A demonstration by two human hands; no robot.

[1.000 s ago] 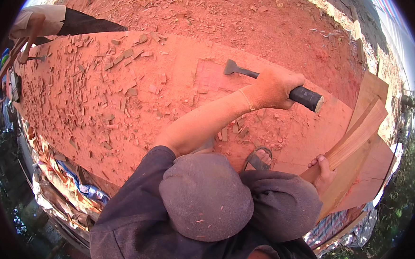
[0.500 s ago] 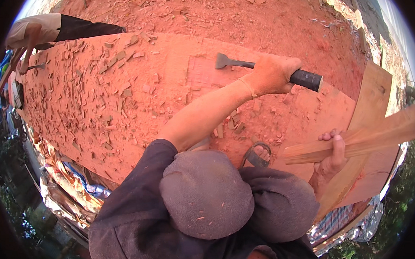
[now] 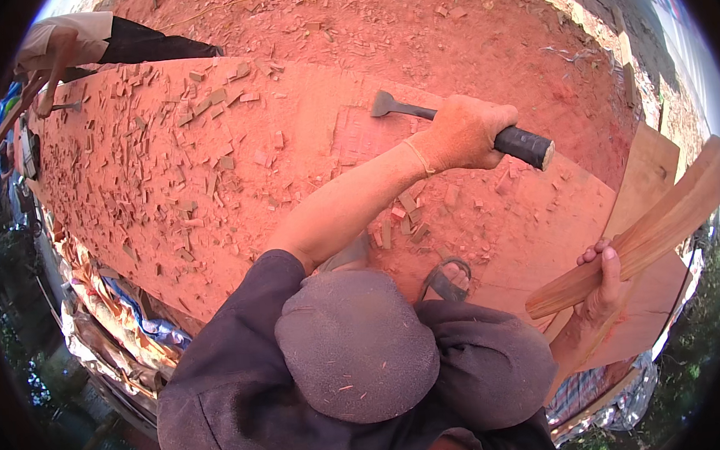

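Note:
My left hand [image 3: 463, 134] is wrapped around a chisel [image 3: 525, 146] with a dark, tape-wrapped handle and a flared, flat blade. The chisel lies nearly sideways over a long reddish wooden slab [image 3: 307, 96], blade pointing left. I cannot tell whether the blade touches the wood. To the right, my right hand [image 3: 604, 283] grips the narrower end of a thick wooden club [image 3: 665, 219], held at a slant with its wider end up and to the right. A knee in dark trousers [image 3: 357, 345] hides part of the slab's near side.
Wood chips [image 3: 204, 105] and red dust cover the slab. A sandalled foot [image 3: 447, 280] rests beside chips. At the far left, another person [image 3: 73, 44] bends over the slab with a tool. A pale board [image 3: 643, 166] stands at the right; crumpled sheeting [image 3: 110, 323] lies at the left.
The club has tilted, its wide end rising, and my right hand has shifted slightly right. My left hand and the chisel have barely moved.

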